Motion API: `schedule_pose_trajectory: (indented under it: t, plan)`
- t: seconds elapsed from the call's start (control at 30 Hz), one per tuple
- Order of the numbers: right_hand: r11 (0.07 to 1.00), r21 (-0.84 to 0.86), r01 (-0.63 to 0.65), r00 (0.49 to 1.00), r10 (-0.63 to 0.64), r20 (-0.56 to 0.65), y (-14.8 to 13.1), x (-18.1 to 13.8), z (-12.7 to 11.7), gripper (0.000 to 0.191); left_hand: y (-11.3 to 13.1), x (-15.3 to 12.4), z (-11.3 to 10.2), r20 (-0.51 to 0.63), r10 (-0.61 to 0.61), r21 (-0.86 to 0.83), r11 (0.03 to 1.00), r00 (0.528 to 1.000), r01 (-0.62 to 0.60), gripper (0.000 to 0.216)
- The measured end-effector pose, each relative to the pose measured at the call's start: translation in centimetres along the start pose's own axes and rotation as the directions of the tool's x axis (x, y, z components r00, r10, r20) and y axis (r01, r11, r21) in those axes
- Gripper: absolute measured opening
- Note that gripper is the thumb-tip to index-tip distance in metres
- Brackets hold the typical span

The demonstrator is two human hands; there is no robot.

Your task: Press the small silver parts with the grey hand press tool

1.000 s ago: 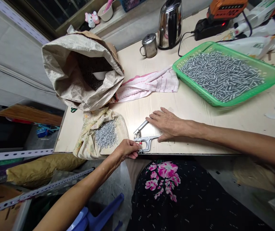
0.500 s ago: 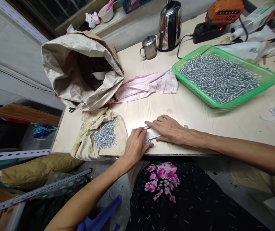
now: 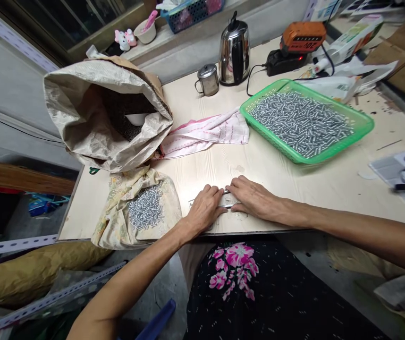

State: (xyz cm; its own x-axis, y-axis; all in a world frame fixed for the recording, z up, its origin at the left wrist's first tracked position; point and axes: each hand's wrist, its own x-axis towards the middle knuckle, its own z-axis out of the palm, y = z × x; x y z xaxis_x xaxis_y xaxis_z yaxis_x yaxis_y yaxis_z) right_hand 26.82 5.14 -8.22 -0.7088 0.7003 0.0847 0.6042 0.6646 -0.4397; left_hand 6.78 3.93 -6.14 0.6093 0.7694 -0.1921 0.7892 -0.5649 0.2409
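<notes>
My left hand (image 3: 204,208) and my right hand (image 3: 254,198) lie close together near the table's front edge. Between them shows a flat metal piece (image 3: 227,206) with two bright, roughly parallel edges; its exact kind is not clear. Fingers and thumbs of both hands close on its long sides, and one end sticks out past my left hand. Left of my hands, a pile of small silver metal pins (image 3: 146,208) rests on a patterned yellowish cloth (image 3: 170,198). A green plastic basket (image 3: 308,158) full of similar metal pins stands at the right.
An open woven sack (image 3: 78,127) with a white scoop (image 3: 136,119) inside stands at the back left. Behind are a pink-and-white towel (image 3: 206,134), a lidded metal mug (image 3: 208,81), an electric kettle (image 3: 234,52) and an orange battery (image 3: 301,38) on a charger.
My right hand's fingers have drawn in along the metal piece, and its bright edges lie more nearly parallel. The camera view has shifted, so the surroundings sit further left.
</notes>
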Motion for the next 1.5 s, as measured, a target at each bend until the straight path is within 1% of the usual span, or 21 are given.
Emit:
schedule_pose_trajectory:
  t: [0.1,0.17,0.23,0.33,0.43,0.47,0.57,0.6,0.67,0.73,0.77,0.83,0.9,0.97,1.03,1.13,1.2,1.3,1.4,1.43,1.5]
  plan:
    - [1.000,0.001,-0.028,0.999,0.028,0.047,0.1,0.3,0.2,0.010,0.0,0.0,0.1,-0.018,-0.029,-0.053,0.998,0.999,0.028,0.020]
    - [0.998,-0.027,-0.051,0.995,0.053,0.084,0.2,0.7,0.3,0.012,0.0,0.1,0.3,-0.034,-0.052,-0.082,0.995,0.998,0.049,0.014]
    - [0.998,-0.044,-0.046,0.994,0.050,0.102,0.2,1.1,0.4,0.016,0.0,0.3,0.5,-0.040,-0.063,-0.092,0.994,0.997,0.059,0.015]
    - [0.999,-0.040,-0.019,0.996,0.022,0.085,0.3,1.3,0.7,0.019,-0.1,0.5,0.7,-0.042,-0.060,-0.086,0.995,0.997,0.057,0.017]
    - [0.999,-0.041,0.009,0.999,-0.008,0.041,1.0,1.2,0.5,0.013,0.2,0.1,1.1,-0.090,-0.083,-0.063,0.995,0.993,0.077,0.013]
    - [0.999,-0.038,0.035,0.999,-0.033,0.033,1.4,1.2,0.2,0.017,0.5,-0.3,1.4,-0.137,-0.104,-0.053,0.994,0.985,0.098,0.017]
    - [0.993,-0.039,0.112,0.994,-0.111,0.020,2.5,1.6,-1.1,0.052,2.3,-2.4,3.0,-0.299,-0.129,-0.011,0.991,0.945,0.132,0.045]
    - [0.991,-0.049,0.125,0.992,-0.125,-0.001,2.7,1.8,-1.6,0.055,3.1,-3.3,3.6,-0.326,-0.109,0.006,0.993,0.939,0.117,0.051]
    - [0.986,-0.083,0.145,0.986,-0.151,-0.072,2.1,2.6,-2.3,0.045,4.6,-5.1,4.7,-0.331,-0.046,0.037,0.997,0.942,0.062,0.058]
    - [0.971,-0.110,0.212,0.968,-0.224,-0.112,0.4,3.4,-2.4,0.032,5.7,-6.8,5.5,-0.316,-0.005,0.055,0.998,0.949,0.023,0.061]
    - [0.957,-0.117,0.267,0.956,-0.278,-0.093,-0.8,3.8,-2.2,0.028,5.9,-7.6,5.8,-0.311,0.003,0.059,0.998,0.950,0.016,0.062]
    - [0.911,-0.111,0.396,0.917,-0.398,0.006,-3.2,4.6,-1.1,0.020,5.8,-9.1,6.2,-0.315,0.002,0.059,0.998,0.949,0.017,0.061]
    - [0.856,-0.088,0.509,0.860,-0.501,0.096,-5.1,5.3,0.4,0.014,5.2,-10.5,6.4,-0.334,0.002,0.053,0.998,0.943,0.016,0.057]
    - [0.815,-0.078,0.574,0.817,-0.563,0.129,-6.0,5.8,2.1,0.012,4.5,-11.8,6.6,-0.356,0.023,0.053,0.999,0.934,-0.004,0.051]
    - [0.793,-0.076,0.605,0.794,-0.594,0.127,-6.2,6.2,3.4,0.014,3.9,-12.7,6.8,-0.374,0.050,0.056,0.998,0.926,-0.031,0.046]
    - [0.763,-0.042,0.645,0.762,-0.638,0.112,-5.7,6.5,4.6,0.015,3.5,-13.3,7.0,-0.414,0.075,0.060,0.997,0.907,-0.055,0.043]
    - [0.753,-0.038,0.657,0.752,-0.651,0.098,-5.5,6.6,5.0,0.013,3.5,-13.3,7.1,-0.438,0.086,0.058,0.996,0.895,-0.068,0.042]
    - [0.739,-0.089,0.667,0.745,-0.660,0.101,-5.4,6.7,5.0,0.012,3.3,-13.3,6.9,-0.467,0.110,0.038,0.994,0.878,-0.104,0.040]
    - [0.720,-0.109,0.685,0.728,-0.672,0.138,-5.3,6.8,4.7,0.010,2.6,-13.7,6.2,-0.543,0.117,0.009,0.991,0.831,-0.134,0.030]
    - [0.715,-0.120,0.688,0.725,-0.672,0.151,-5.3,6.9,4.5,0.009,2.3,-14.0,5.9,-0.579,0.096,0.001,0.993,0.809,-0.117,0.027]
    - [0.698,-0.168,0.696,0.718,-0.676,0.166,-5.4,7.0,4.2,0.010,1.4,-14.5,5.2,-0.634,0.008,-0.024,0.999,0.773,-0.030,0.022]
